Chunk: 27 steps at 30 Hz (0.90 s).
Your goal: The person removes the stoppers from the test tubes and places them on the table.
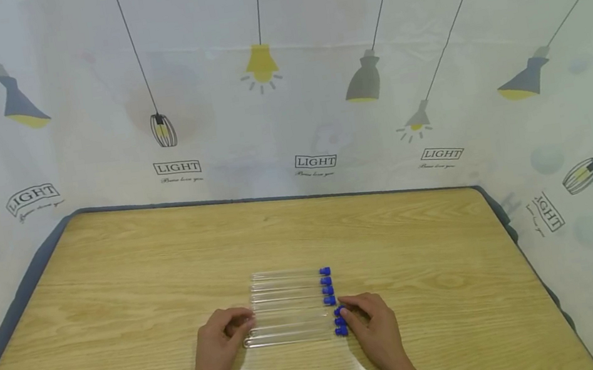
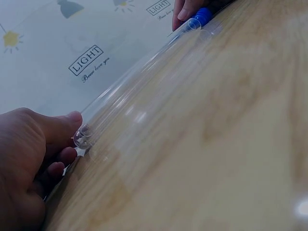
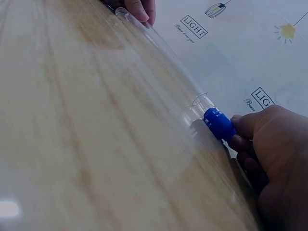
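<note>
Several clear test tubes [image 1: 292, 338] lie side by side on the table, rounded ends to the left. The upper ones have blue caps [image 1: 328, 290] on their right ends. By the right ends of the lower tubes, blue caps [image 1: 341, 331] lie with a small gap. My left hand [image 1: 218, 341] pinches the rounded end of one lower tube between thumb and fingers; the left wrist view shows the thumb against the glass [image 2: 83, 139]. With thumb and index finger, my right hand [image 1: 376, 328] pinches a blue cap [image 3: 220, 124] close to a tube's open mouth [image 3: 199, 99].
The wood-grain table [image 1: 117, 286] has a dark edging [image 1: 253, 199] along its back and sides. Beyond it hangs a pale sheet [image 1: 233, 137] printed with lamps and lettering, which also runs down the left and right sides.
</note>
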Available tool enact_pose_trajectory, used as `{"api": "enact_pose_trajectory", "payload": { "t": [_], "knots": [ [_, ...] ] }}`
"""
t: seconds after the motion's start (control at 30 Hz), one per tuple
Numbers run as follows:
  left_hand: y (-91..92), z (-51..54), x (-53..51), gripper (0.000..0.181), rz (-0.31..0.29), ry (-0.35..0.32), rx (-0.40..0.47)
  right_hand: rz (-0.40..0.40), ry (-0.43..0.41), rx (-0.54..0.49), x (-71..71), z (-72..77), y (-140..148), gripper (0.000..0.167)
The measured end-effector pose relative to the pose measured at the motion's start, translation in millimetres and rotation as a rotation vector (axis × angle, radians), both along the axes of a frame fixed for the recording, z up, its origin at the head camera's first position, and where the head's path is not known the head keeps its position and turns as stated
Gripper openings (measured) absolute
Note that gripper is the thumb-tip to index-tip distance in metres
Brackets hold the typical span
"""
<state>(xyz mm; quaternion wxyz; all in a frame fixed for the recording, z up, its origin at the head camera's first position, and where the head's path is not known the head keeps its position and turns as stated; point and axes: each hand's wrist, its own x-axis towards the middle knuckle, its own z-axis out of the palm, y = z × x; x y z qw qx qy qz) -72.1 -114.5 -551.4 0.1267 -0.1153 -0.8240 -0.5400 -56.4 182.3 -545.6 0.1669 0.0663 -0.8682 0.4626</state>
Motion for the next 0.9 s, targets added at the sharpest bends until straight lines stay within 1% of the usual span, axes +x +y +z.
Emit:
{"api": "enact_pose_trajectory", "payload": {
  "t": [0.2, 0.33, 0.47, 0.57, 0.63, 0.8, 0.87, 0.9],
  "knots": [
    [-0.3, 0.4, -0.2, 0.021, 0.000, -0.013, -0.019, -0.006, 0.023, 0.020, -0.4, -3.4, 1.1, 0.017],
    [-0.8, 1.6, 0.6, 0.021, -0.006, -0.026, -0.012, 0.002, 0.015, 0.012, 0.2, -3.2, 1.7, 0.014],
    [-0.3, 1.4, -0.6, 0.023, -0.022, 0.032, 0.003, 0.015, -0.003, -0.016, 0.9, -0.8, 2.3, 0.013],
    [0.3, 1.0, -2.2, 0.025, -0.034, 0.079, 0.009, 0.009, -0.014, -0.027, 0.7, -0.6, 2.8, 0.012],
    [0.3, 0.8, -2.5, 0.025, -0.034, 0.088, 0.007, 0.002, -0.019, -0.028, 0.8, -1.8, 2.9, 0.012],
    [0.5, 2.1, -1.2, 0.024, -0.011, 0.067, -0.013, -0.003, -0.037, -0.049, 1.8, -4.0, 3.1, 0.013],
    [0.9, 2.7, -0.8, 0.025, -0.002, 0.069, -0.017, -0.003, -0.033, -0.056, 1.9, -3.5, 3.2, 0.013],
    [1.5, 2.7, -1.0, 0.025, 0.001, 0.080, -0.016, -0.007, -0.029, -0.058, 1.9, -2.5, 3.3, 0.013]
  ]
}}
